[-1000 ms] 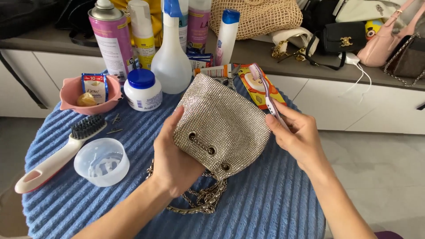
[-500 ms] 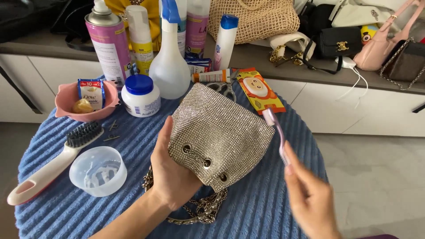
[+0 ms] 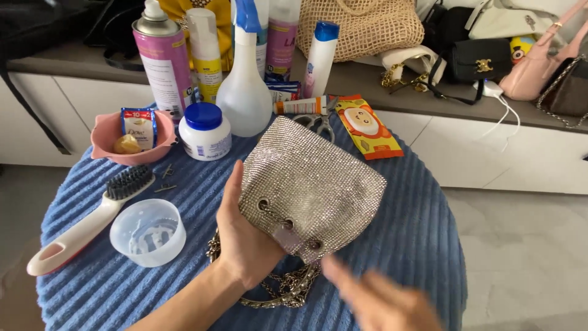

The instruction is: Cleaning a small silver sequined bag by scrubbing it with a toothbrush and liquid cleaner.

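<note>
Right hand (image 3: 383, 300) is just a blur at the near edge of the table, fingers loosely spread, not touching anything as far as I can see. Can't tell if it's got anything in it, too smeared. Left hand (image 3: 245, 239) has the silver rhinestone pouch bag (image 3: 315, 187) gripped from its left side, thumb up along the edge, palm wrapped under the eyelet end. So the bag sits up and to the right of the left hand, and just above the right hand. Its chain strap (image 3: 285, 288) dangles below the bag, piled on the blue ribbed table cover (image 3: 416, 245).

Left of the hands: a clear plastic cup (image 3: 148, 232) and a white-handled brush (image 3: 86, 220), bristles pointing away. Further back toward the far left edge, a pink bowl (image 3: 104, 138) with a sachet in it, then a white jar with a blue lid (image 3: 204, 130). Behind the bag are scissors (image 3: 315, 122) and an orange-yellow wipes packet (image 3: 366, 125). Along the far edge stand a clear spray bottle (image 3: 245, 86) and a pink aerosol can (image 3: 163, 58).
</note>
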